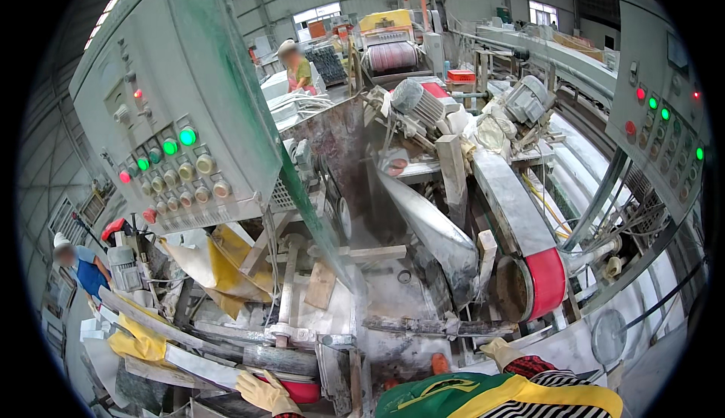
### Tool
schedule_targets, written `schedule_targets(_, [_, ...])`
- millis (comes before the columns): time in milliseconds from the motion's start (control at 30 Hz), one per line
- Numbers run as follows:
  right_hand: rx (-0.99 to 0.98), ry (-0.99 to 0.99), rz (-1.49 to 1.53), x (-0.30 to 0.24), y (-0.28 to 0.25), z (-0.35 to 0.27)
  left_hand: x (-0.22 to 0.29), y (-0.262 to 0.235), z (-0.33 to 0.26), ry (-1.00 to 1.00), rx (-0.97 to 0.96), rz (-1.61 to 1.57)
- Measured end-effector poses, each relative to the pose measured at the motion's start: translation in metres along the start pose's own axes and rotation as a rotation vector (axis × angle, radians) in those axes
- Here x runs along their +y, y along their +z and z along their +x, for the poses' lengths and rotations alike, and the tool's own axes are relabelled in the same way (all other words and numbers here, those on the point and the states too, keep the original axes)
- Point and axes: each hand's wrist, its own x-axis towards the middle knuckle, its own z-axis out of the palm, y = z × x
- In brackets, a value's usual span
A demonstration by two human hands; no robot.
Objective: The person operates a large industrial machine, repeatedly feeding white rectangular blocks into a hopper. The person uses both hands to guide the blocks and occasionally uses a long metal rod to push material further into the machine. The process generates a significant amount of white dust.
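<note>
My left hand (266, 394), in a cream glove, is at the lower edge with its fingers stretched out. It is beside the red end (302, 390) of a belt conveyor, and I cannot tell whether it touches it. In the lower right, my right hand (500, 351), gloved the same way, has its fingers extended and nothing visible in it. Nearest to it is a worn wooden beam (423, 326) lying across the machine frame. Between the hands sits a small orange object (439, 364).
Another belt (521, 206) with a red end stands ahead on the right. Control cabinets with lit buttons flank me, left (166, 108) and right (661, 108). Motors (418, 104) and wet machinery fill the middle. Co-workers stand at far left (92, 271) and behind the cabinet (300, 70).
</note>
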Motion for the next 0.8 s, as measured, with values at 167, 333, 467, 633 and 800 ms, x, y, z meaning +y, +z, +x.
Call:
schedule_targets(167, [-0.003,0.095,0.001,0.035,0.030,0.034,0.027,0.004,0.000,0.072,0.010,-0.057])
schedule_targets(333, [0.007,0.141,0.115,-0.010,0.006,0.013,0.015,-0.023,-0.006,0.050,0.012,-0.056])
schedule_targets(467, [0.037,0.129,-0.015,0.044,0.034,0.044,0.040,0.013,-0.009,0.116,0.079,-0.083])
schedule_targets(633, [-0.013,0.188,0.192,-0.021,-0.002,-0.006,0.011,-0.022,-0.008,0.022,-0.012,-0.057])
schedule_targets(800, [0.021,0.077,0.018,0.006,0.014,0.022,-0.002,-0.020,0.043,-0.223,-0.084,-0.315])
